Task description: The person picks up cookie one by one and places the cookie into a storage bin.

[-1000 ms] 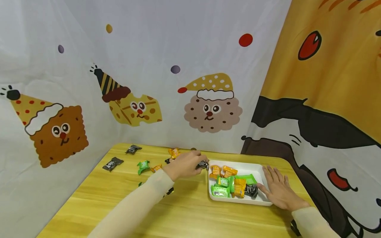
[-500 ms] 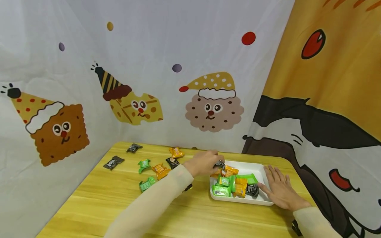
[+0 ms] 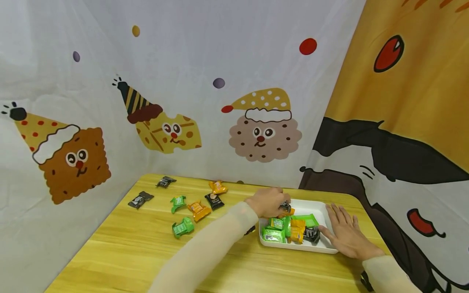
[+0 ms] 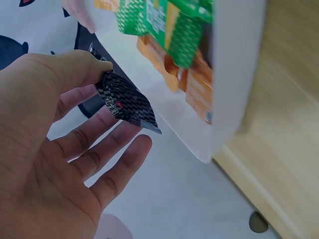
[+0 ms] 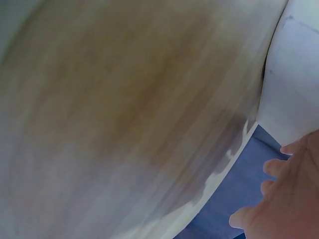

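In the head view my left hand (image 3: 269, 202) is over the left back part of a white tray (image 3: 297, 247). Its thumb and fingers pinch a black-wrapped candy (image 4: 125, 99), clear in the left wrist view, where the remaining fingers spread loosely. Green candies (image 3: 274, 235), orange candies (image 3: 296, 234) and a black candy (image 3: 311, 234) lie in the tray, mostly toward its left and front. My left hand hides part of the orange ones. With straight, spread fingers, my right hand (image 3: 346, 234) rests against the tray's right side; the right wrist view catches only some of its fingers (image 5: 273, 168).
Left of the tray, loose candies lie on the wooden table (image 3: 121, 248): black ones (image 3: 141, 200), green ones (image 3: 182, 227) and orange ones (image 3: 199, 210). A printed cloth (image 3: 176, 49) hangs along the table's back edge and sides.
My left hand has carried the black candy rightward from beside the tray to above it. Candies once behind the left arm are now visible. My right hand stays at the tray's side.
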`<control>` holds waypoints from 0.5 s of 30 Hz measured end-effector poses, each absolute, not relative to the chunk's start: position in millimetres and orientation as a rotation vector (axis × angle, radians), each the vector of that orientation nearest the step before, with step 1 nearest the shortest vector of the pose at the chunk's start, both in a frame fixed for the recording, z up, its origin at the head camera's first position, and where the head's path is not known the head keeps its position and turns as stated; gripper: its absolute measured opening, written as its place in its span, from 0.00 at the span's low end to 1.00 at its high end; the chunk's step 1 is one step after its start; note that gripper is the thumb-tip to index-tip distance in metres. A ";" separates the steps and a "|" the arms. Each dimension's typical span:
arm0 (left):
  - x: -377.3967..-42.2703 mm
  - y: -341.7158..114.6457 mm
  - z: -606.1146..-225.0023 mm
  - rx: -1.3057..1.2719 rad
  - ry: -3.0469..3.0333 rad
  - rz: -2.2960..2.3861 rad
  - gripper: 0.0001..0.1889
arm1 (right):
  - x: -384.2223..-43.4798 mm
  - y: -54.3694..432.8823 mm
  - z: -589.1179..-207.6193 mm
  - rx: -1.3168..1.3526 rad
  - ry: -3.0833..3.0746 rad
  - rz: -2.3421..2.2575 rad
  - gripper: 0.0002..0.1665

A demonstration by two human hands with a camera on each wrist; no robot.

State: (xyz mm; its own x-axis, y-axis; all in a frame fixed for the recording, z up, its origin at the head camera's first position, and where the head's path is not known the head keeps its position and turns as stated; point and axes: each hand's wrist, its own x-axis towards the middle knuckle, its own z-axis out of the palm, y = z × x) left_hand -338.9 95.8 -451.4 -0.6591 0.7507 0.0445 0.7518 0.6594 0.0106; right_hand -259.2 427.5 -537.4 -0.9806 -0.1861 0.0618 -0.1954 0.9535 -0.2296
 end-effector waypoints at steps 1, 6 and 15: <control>-338.8 99.6 -451.3 -1.290 -2.829 -0.042 0.21 | -258.9 427.6 -537.4 0.300 -3.066 0.367 0.58; -338.5 118.6 -449.7 -1.313 -2.827 -0.013 0.20 | -258.4 427.3 -536.5 0.300 -3.066 0.371 0.58; -337.2 141.8 -453.3 -1.336 -2.815 0.019 0.19 | -258.8 427.1 -537.2 0.304 -3.065 0.400 0.59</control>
